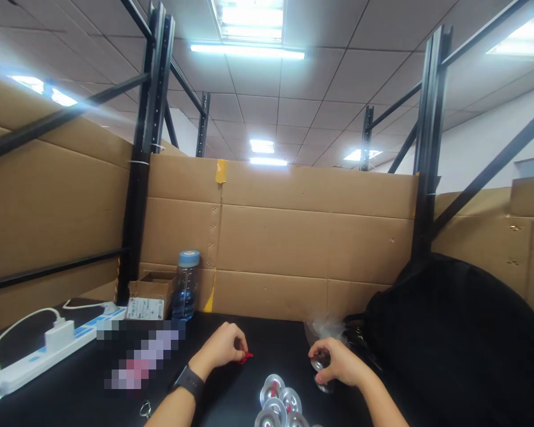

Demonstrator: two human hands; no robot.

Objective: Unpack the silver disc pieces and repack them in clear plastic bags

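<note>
My left hand, with a dark watch on the wrist, pinches a small red piece just above the black table; its exact kind is too small to make out. Over to the right, my right hand curls its thumb and fingers round a shiny clear round container. Part of that container is hidden behind the fingers. Between my forearms, near the bottom edge, lies a cluster of several similar shiny round containers, some with red showing inside.
Behind my right hand lies a clear plastic bag, beside a large black bag. A blue-capped water bottle and an open cardboard box stand at the back left. A white power strip runs along the left. A metal ring lies near my left forearm.
</note>
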